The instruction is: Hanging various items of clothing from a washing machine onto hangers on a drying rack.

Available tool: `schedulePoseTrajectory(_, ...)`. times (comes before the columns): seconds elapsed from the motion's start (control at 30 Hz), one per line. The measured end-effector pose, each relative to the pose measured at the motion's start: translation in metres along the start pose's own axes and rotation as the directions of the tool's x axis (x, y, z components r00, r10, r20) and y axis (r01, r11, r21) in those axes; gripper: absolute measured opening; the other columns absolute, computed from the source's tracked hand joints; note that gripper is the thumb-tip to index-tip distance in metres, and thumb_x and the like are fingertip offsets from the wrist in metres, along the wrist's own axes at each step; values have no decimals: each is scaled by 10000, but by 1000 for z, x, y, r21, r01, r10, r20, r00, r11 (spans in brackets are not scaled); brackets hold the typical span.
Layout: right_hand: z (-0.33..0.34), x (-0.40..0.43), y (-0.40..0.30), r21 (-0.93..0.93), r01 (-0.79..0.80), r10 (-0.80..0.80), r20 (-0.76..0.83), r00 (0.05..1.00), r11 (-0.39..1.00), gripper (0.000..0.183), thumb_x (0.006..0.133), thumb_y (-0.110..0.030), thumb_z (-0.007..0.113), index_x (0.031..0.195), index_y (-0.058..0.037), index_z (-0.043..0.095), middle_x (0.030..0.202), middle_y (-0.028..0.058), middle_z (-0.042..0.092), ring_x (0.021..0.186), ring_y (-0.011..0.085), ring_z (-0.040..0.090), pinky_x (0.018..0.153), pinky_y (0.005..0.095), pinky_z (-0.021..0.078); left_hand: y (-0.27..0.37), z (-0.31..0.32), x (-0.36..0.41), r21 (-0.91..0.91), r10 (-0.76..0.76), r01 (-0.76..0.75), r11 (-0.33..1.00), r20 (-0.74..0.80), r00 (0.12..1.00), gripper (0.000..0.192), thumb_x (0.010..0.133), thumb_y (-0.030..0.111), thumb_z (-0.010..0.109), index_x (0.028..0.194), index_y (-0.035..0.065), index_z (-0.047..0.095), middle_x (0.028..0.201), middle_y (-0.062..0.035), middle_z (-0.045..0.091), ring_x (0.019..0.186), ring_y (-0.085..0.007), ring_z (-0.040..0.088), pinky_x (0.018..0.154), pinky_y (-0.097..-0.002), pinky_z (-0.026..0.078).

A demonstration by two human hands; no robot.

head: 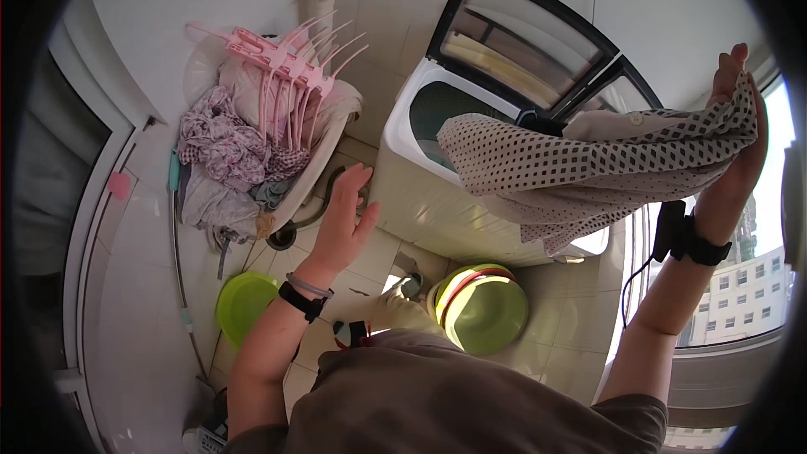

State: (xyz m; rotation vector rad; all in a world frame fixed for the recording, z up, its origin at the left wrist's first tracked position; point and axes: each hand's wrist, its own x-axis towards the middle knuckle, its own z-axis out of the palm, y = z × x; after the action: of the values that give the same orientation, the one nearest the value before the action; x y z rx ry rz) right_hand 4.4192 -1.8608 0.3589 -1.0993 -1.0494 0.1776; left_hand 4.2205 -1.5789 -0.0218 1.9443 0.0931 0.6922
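My right hand (743, 132) is raised at the far right and grips one end of a pale garment with dark diamond prints (605, 151). The cloth stretches to the left, over the top of a top-loading washing machine (403, 123) whose dark-framed lid (523, 44) stands up. Part of the dark tub opening (435, 107) shows beside the cloth. With nothing in it and its fingers apart, my left hand (340, 227) hovers between the machine and a heaped laundry basket (321, 170).
Crumpled clothes (220, 139) and a pink multi-arm hanger (277, 63) top the basket. On the tiled floor stand stacked basins (485, 315) and a green basin (246, 306). A long pole (179, 252) leans at the left wall; a window (744, 284) is at the right.
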Motion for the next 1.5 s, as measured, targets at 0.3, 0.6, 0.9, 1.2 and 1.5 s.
schedulePoseTrajectory(0.3, 135, -38, 92, 197, -358, 294, 293, 910, 913, 443, 901, -57, 542, 1300, 11, 364, 784, -8, 338, 616, 49, 354, 485, 158, 341, 17, -76, -93, -313, -262, 369, 875, 335, 905, 720, 798, 58, 665, 1441, 168, 359, 1490, -116, 296, 1352, -289, 341, 1073, -364, 346)
schedulePoseTrajectory(0.6, 224, -49, 167, 106, -609, 508, 451, 734, 786, 349, 868, 0, 496, 1216, 19, 508, 797, -48, 431, 709, 31, 432, 668, 174, 362, -6, -139, -236, 239, -592, 577, 781, -10, 806, 256, 777, 148, 655, 1005, 33, 664, 845, -182, 636, 802, -280, 629, 753, -371, 490)
schedulePoseTrajectory(0.9, 235, -101, 267, -517, -624, 703, 707, 75, 586, 264, 849, -29, 585, 1113, -44, 598, 781, -78, 430, 735, 19, 407, 660, 174, 328, 115, -188, -266, -427, -679, 564, 707, -185, 710, 261, 931, 173, 614, 1113, -14, 617, 979, 33, 626, 870, -63, 546, 799, -245, 463)
schedulePoseTrajectory(1.2, 330, -164, 263, -16, -97, 27, 993, 111, 995, 598, 798, -315, 749, 1247, -8, 501, 1153, 184, 572, 1048, 307, 569, 924, 371, 447, 179, -148, -182, -536, -616, 336, 774, -516, 596, 282, 996, 237, 522, 1177, 23, 553, 1009, 29, 602, 918, -38, 531, 805, -201, 443)
schedulePoseTrajectory(1.5, 366, -154, 250, -6, -494, 146, 958, 245, 870, 291, 921, -99, 481, 1168, 27, 567, 910, 40, 613, 834, 114, 547, 741, 251, 453, 194, -132, -236, -16, -350, 496, 868, -729, 588, 277, 819, 95, 715, 1030, 47, 541, 876, 16, 582, 792, -66, 520, 726, -235, 444)
